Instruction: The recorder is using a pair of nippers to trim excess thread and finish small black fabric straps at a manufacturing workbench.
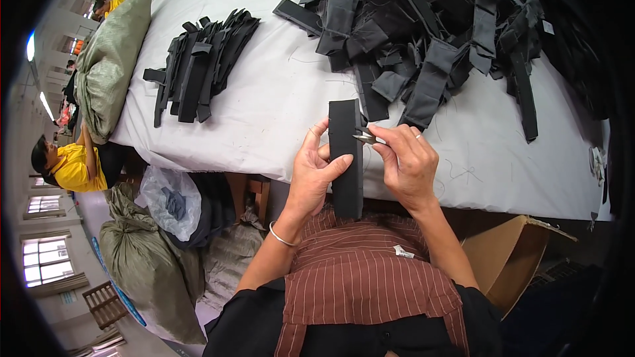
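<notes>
In front of my chest, close to the table's near edge, a flat black fabric strip [344, 182] stands lengthwise. My left hand [309, 170] grips it from the left, thumb across its face and fingers behind. Small metal thread snips [365, 137] are pinched in the fingers of my right hand [411, 162]. Their tips meet the strip's right edge at about mid-height; whether the blades are apart is too small to tell. Beyond my hands lies a large tangled pile of black fabric strips [436, 79], some with loose threads.
A neater stack of black strips [198, 69] lies at the left on the white-covered table [278, 92]. Stuffed green sacks [116, 66] stand along the left side. Below are a clear plastic bag [170, 201] and, at right, an open cardboard box [506, 258]. A person in yellow [76, 166] sits far left.
</notes>
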The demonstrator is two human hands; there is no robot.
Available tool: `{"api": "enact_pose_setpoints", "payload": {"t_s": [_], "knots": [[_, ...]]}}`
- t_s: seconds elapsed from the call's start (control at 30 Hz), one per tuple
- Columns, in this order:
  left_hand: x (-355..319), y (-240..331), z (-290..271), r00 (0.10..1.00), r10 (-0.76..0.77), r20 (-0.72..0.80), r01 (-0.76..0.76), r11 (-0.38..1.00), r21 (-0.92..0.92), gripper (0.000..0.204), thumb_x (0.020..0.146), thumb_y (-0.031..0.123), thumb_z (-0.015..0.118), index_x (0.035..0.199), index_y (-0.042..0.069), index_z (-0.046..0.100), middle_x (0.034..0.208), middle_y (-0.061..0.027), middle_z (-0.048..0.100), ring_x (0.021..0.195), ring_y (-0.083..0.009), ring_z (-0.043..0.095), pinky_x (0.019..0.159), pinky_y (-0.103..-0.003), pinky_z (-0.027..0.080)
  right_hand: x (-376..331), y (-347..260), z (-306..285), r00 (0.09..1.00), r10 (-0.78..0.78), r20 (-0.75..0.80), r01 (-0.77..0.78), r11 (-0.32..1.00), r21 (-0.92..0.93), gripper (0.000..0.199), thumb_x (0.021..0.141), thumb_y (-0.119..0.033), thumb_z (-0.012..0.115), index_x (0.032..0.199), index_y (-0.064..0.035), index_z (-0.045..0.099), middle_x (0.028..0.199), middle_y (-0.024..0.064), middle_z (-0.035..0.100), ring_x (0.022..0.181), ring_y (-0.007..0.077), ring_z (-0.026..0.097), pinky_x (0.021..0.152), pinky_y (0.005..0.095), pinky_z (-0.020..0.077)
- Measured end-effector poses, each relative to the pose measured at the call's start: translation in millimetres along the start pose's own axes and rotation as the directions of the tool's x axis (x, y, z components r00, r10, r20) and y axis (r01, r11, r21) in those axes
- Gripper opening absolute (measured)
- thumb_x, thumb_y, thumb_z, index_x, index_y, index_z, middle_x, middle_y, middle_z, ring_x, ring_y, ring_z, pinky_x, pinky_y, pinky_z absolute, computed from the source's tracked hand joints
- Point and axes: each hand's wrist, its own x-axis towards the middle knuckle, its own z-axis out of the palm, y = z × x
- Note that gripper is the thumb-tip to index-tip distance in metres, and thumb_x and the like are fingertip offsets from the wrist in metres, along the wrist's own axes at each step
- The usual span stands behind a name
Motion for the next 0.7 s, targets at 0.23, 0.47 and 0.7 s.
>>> {"api": "enact_pose_setpoints", "payload": {"t_s": [0.23,0.47,0.7], "knots": [[-0.2,1.8,1.8,1.0,0.005,0.023,-0.004,1.0,-0.012,0.07,0.083,-0.008,0.06,0.142,0.0,0.022,0.107,-0.0151,0.064,0.092,-0.012,0.062,0.08,-0.025,0.053,-0.7,-1.7,-2.8,1.0,-0.006,-0.01,0.006,1.0,0.018,0.021,0.075,-0.01,0.07,0.096,-0.0119,0.068,0.074,0.0013,0.058,0.063,0.0206,0.052,0.056,0.0319,0.042],[0.7,5.0,4.8,0.998,-0.033,0.052,0.036,0.997,-0.069,0.059,0.086,-0.005,0.056,0.136,0.001,0.026,0.106,-0.0236,0.064,0.082,-0.0178,0.066,0.071,-0.028,0.057,-1.6,0.1,-5.9,1.0,0.02,-0.014,-0.02,0.999,0.041,0.014,0.075,-0.007,0.07,0.088,-0.0095,0.067,0.07,0.0031,0.059,0.061,0.0198,0.054,0.055,0.0316,0.0434],[4.4,-1.8,1.7,0.998,-0.025,0.052,0.023,0.999,0.032,0.059,0.086,-0.006,0.055,0.137,0.002,0.026,0.095,-0.019,0.065,0.071,-0.0194,0.068,0.063,-0.029,0.059,5.1,-10.9,-1.8,0.995,0.087,0.038,-0.094,0.973,0.211,0.014,0.075,-0.006,0.069,0.088,-0.0075,0.066,0.073,0.0053,0.061,0.066,0.0233,0.058,0.057,0.0343,0.0464]]}}
